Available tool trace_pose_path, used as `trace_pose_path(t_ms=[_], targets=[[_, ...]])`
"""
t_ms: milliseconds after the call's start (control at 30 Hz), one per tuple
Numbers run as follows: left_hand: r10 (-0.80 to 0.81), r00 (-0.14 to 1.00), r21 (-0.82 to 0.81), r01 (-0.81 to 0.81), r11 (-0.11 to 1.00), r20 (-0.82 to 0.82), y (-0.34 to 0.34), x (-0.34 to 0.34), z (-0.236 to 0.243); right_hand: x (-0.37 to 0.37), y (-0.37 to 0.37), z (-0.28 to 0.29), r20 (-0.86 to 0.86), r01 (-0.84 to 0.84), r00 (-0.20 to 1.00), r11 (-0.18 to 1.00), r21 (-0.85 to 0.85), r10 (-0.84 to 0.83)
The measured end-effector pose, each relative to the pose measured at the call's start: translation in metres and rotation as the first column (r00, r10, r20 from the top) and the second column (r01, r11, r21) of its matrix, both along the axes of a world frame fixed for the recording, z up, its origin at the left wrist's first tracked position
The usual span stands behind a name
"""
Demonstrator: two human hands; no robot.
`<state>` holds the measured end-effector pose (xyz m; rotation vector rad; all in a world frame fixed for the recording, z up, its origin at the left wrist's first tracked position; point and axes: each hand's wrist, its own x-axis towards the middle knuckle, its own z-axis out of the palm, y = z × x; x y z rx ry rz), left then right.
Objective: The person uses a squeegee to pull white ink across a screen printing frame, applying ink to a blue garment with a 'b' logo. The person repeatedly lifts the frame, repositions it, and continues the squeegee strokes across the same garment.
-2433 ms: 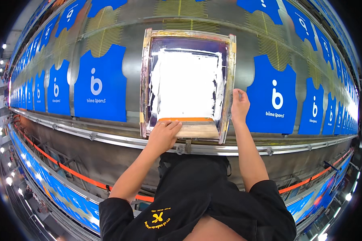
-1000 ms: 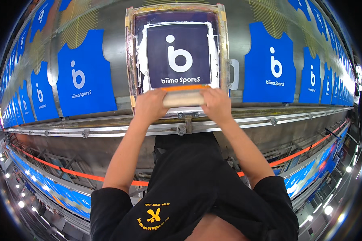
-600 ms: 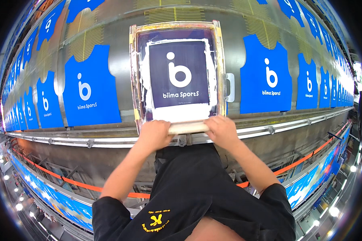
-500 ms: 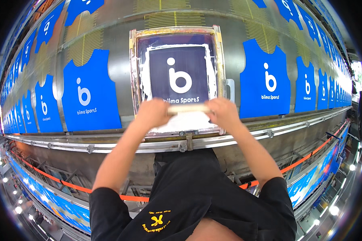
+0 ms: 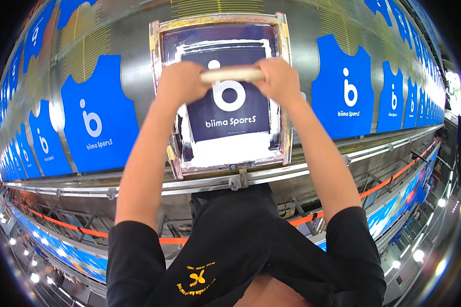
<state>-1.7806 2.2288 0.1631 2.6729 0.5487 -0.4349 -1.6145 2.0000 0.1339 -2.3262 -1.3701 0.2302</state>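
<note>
A wooden-handled squeegee (image 5: 232, 75) spans the upper half of a screen printing frame (image 5: 157, 82). My left hand (image 5: 183, 82) is wrapped round its left end, my right hand (image 5: 277, 81) round its right end. Beneath it, the dark mesh (image 5: 200, 115) carries a white round letter-like design with a line of lettering below. White ink (image 5: 230, 150) lies thick along the frame's near side and streaks the mesh's other edges. The squeegee's blade is hidden under the handle and hands.
Blue cut fabric pieces (image 5: 98, 107) with white prints lie in a row on both sides of the frame, another blue piece (image 5: 343, 87) at its right. A metal rail (image 5: 200, 185) runs along the table's near edge. Behind me stretches an orange strip (image 5: 302, 219).
Both hands have pushed the squeegee from the near side of the mesh up toward the far part. The lower lettering is now uncovered, and the view has shifted slightly.
</note>
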Motion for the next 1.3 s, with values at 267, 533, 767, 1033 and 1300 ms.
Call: trace_pose_path(t_ms=[267, 533, 767, 1033, 1300], targets=[[0.032, 0.985, -0.045, -0.024, 0.999, 0.171, -0.130, -0.143, 0.017, -0.138, -0.120, 0.022, -0.019, -0.047, 0.999, 0.995, 0.090, 0.049], [-0.011, 0.974, -0.050, 0.000, 0.999, -0.227, -0.007, 0.004, 0.042, -0.005, -0.010, 0.033, -0.004, -0.020, 1.000, 1.000, 0.010, 0.020], [-0.024, 0.999, 0.107, 0.026, 0.994, -0.025, 0.043, 0.060, 0.018, 0.042, 0.056, 0.008, 0.023, 0.111, 0.994, 0.991, -0.078, -0.109], [0.081, 0.997, -0.062, -0.081, 0.995, -0.002, -0.107, -0.119, 0.015, -0.124, -0.099, 0.010, 0.043, -0.009, 0.999, 0.993, 0.121, 0.003], [-0.061, 0.980, 0.008, 0.064, 0.998, -0.188, -0.111, -0.123, 0.040, -0.124, -0.105, 0.023, -0.111, -0.070, 0.991, 0.997, 0.014, 0.071]])
